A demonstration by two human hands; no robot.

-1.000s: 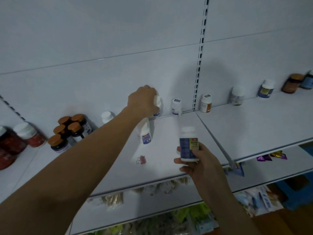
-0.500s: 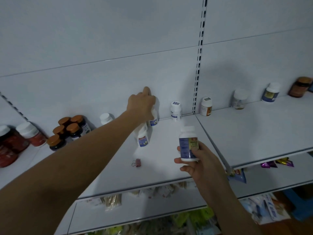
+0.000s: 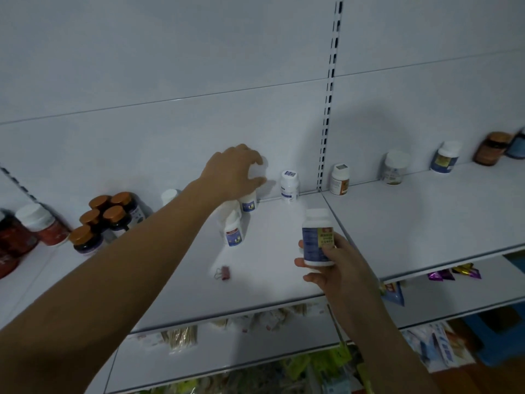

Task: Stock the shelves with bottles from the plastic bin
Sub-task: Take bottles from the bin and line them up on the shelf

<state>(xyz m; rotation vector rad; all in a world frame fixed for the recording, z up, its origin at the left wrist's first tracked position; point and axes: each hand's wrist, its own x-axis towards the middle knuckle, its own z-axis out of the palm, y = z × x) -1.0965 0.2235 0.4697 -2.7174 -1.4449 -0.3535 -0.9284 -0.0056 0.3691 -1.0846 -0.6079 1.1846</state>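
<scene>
My left hand (image 3: pixel 234 173) reaches to the back of the white shelf (image 3: pixel 272 280) and curls its fingers over the cap of a small white bottle (image 3: pixel 249 202) standing by the back wall. A like white bottle with a blue label (image 3: pixel 233 233) stands just in front of it. My right hand (image 3: pixel 341 270) grips a larger white bottle with a blue and yellow label (image 3: pixel 317 240), upright above the shelf's front right part. The plastic bin cannot be picked out for certain.
Along the back stand more white bottles (image 3: pixel 289 184) (image 3: pixel 339 179) (image 3: pixel 395 167) (image 3: pixel 444 157) and a brown jar (image 3: pixel 493 149). At the left are amber-capped bottles (image 3: pixel 105 217) and red jars (image 3: pixel 42 226). A binder clip (image 3: pixel 223 273) lies on the shelf. Packets fill the lower shelves; something blue (image 3: pixel 497 331) sits at floor level.
My left hand stayed on the bottle at the back wall, its fingers shifting over the cap. The view drifted slightly. My right hand holds its bottle in about the same place.
</scene>
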